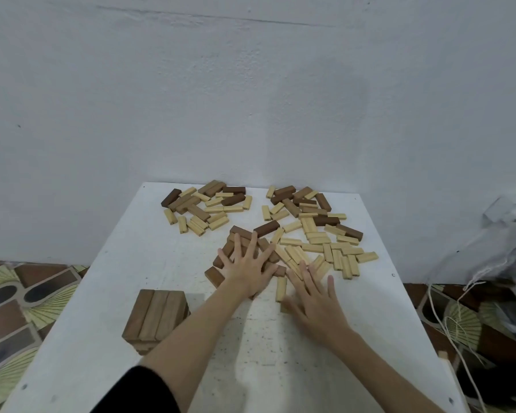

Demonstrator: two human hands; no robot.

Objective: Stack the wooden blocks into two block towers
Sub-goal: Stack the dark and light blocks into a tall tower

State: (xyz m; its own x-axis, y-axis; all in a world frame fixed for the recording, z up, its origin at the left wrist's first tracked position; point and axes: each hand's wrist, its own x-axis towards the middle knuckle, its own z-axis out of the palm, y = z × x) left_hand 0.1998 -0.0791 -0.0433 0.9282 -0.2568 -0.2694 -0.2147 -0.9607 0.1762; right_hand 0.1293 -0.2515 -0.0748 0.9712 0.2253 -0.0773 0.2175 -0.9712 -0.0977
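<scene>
A patterned tile floor (27,296) of brown bricks and pale green fans shows at nine o'clock beside the white table (116,308), and a plain pale wall (251,99) rises behind it at twelve. At seven o'clock on the table stands a low brown block tower (155,317), its top layer three dark blocks laid side by side, with lower layers showing at its near edge; the left forearm passes just beside its right edge, a black sleeve (137,391) at the bottom. At eleven o'clock lies a loose heap of mixed blocks (206,208), light and dark together, well apart from the tower. The left hand (245,269) rests flat with fingers spread and straight on a cluster of dark brown blocks (239,242) near the table's middle, gripping nothing. Just right of it a single pale block (280,289) lies lengthwise between the two hands. The right hand (313,299), slightly blurred, lies open with fingers extended over the near edge of a spread of pale blocks (325,248), holding none of them. That spread runs up to one o'clock, where darker pieces mix in. At three o'clock, off the table, a blurred translucent bag (507,234) and loose white cord (447,323) lie over the floor.
</scene>
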